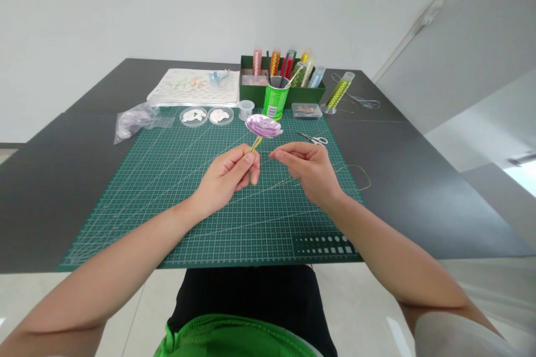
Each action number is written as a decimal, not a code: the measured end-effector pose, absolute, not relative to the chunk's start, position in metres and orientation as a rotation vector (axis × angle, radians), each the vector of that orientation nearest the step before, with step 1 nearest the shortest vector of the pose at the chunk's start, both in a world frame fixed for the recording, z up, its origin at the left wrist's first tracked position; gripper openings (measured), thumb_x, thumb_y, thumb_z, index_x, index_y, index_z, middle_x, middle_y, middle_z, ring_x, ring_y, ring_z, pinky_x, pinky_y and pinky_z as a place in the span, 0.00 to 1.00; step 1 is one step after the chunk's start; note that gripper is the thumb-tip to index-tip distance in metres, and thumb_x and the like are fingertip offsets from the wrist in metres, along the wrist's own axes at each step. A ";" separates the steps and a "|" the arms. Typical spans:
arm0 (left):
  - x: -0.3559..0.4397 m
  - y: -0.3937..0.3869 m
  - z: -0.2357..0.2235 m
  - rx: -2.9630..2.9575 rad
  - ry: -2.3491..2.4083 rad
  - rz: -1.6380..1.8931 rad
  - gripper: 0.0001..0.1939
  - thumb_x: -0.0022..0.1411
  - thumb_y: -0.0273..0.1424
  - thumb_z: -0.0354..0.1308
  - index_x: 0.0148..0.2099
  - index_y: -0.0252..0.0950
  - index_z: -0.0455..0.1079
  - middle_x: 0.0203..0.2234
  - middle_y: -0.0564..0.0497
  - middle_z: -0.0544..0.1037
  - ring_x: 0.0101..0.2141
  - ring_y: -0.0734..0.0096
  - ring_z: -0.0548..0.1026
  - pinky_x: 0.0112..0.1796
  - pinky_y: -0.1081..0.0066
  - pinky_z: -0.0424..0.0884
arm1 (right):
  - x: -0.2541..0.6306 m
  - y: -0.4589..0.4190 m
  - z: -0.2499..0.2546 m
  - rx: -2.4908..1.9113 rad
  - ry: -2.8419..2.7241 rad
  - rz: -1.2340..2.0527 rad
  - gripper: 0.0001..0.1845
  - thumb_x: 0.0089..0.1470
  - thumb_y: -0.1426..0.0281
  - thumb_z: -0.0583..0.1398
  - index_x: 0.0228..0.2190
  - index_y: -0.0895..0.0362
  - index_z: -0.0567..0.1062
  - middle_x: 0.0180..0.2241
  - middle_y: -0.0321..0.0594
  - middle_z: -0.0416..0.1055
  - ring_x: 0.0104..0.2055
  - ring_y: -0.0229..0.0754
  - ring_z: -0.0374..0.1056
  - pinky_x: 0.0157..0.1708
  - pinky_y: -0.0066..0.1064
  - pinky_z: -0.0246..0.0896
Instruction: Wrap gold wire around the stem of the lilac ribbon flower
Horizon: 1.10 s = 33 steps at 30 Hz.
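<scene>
My left hand is closed around the yellow-green stem of a purple artificial flower. The bloom, of shiny layered petals, tilts up above my thumb over the cutting mat. To its right, apart from the flower, my right hand is closed in a pinch, thumb against forefinger. A fine yellow-green thread passes under this hand and loops out past the mat's right edge; its end at the fingertips is too thin to make out. White-handled scissors lie just beyond my right knuckles.
A green cutting mat covers the dark table. Behind stand a green box of thread spools, a green can with tools, and a yellow-green spool. Two dishes of white pieces and a plastic bag lie left.
</scene>
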<state>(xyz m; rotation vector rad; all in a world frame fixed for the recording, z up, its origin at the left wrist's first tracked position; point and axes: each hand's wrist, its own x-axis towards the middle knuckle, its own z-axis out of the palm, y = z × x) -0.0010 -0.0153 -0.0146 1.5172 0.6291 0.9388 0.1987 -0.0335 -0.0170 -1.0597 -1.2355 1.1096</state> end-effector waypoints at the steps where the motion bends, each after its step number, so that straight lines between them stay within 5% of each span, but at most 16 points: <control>1: -0.002 -0.016 -0.014 1.527 0.617 0.916 0.20 0.72 0.47 0.58 0.35 0.37 0.68 0.20 0.58 0.65 0.17 0.80 0.56 0.18 0.77 0.51 | 0.201 -0.032 -0.017 -1.057 -1.247 1.118 0.14 0.49 0.58 0.73 0.28 0.56 0.85 0.15 0.27 0.57 0.21 0.31 0.49 0.22 0.29 0.44; 5: -0.006 -0.017 -0.010 1.531 0.597 0.848 0.21 0.73 0.49 0.56 0.36 0.36 0.72 0.17 0.60 0.55 0.18 0.78 0.50 0.19 0.73 0.48 | 0.207 -0.029 -0.015 -1.059 -1.326 1.161 0.14 0.45 0.58 0.76 0.25 0.55 0.85 0.16 0.29 0.62 0.21 0.31 0.53 0.22 0.28 0.48; 9: -0.007 -0.018 -0.006 1.623 0.577 0.784 0.24 0.74 0.50 0.54 0.35 0.36 0.74 0.17 0.59 0.56 0.19 0.76 0.51 0.21 0.71 0.50 | 0.213 -0.026 -0.014 -1.066 -1.463 1.122 0.18 0.47 0.54 0.75 0.24 0.56 0.84 0.16 0.29 0.62 0.22 0.32 0.54 0.22 0.27 0.50; 14: -0.008 -0.019 -0.004 1.770 0.555 0.620 0.25 0.75 0.49 0.53 0.33 0.35 0.74 0.19 0.57 0.61 0.21 0.76 0.56 0.23 0.72 0.53 | 0.224 -0.020 -0.011 -1.040 -1.567 1.112 0.19 0.49 0.51 0.73 0.25 0.55 0.85 0.22 0.37 0.75 0.25 0.36 0.65 0.23 0.28 0.59; 19: -0.010 -0.017 -0.005 1.946 0.548 0.447 0.20 0.75 0.41 0.52 0.36 0.35 0.76 0.20 0.57 0.65 0.21 0.77 0.59 0.24 0.74 0.56 | 0.237 -0.019 -0.007 -1.050 -1.708 1.064 0.13 0.50 0.58 0.74 0.29 0.56 0.88 0.16 0.32 0.69 0.18 0.31 0.53 0.18 0.27 0.44; 23: -0.008 -0.016 -0.007 2.213 0.528 0.403 0.16 0.75 0.32 0.51 0.37 0.37 0.77 0.21 0.57 0.73 0.21 0.77 0.66 0.26 0.75 0.60 | 0.240 -0.025 -0.002 -1.067 -1.892 0.891 0.09 0.56 0.62 0.71 0.31 0.54 0.89 0.13 0.28 0.61 0.18 0.30 0.46 0.19 0.29 0.39; 29: -0.007 -0.017 -0.017 2.558 0.638 0.344 0.17 0.77 0.32 0.49 0.38 0.37 0.76 0.31 0.52 0.83 0.29 0.70 0.79 0.30 0.72 0.65 | 0.235 -0.035 -0.002 -0.976 -2.139 0.537 0.12 0.65 0.65 0.64 0.33 0.53 0.87 0.26 0.34 0.81 0.22 0.32 0.67 0.23 0.26 0.55; 33: -0.007 -0.017 -0.024 2.746 0.787 0.398 0.20 0.79 0.36 0.46 0.38 0.36 0.75 0.31 0.50 0.83 0.30 0.67 0.80 0.27 0.71 0.62 | 0.233 -0.041 -0.007 -0.968 -2.262 0.114 0.17 0.69 0.65 0.60 0.31 0.52 0.86 0.20 0.32 0.75 0.21 0.32 0.65 0.24 0.27 0.52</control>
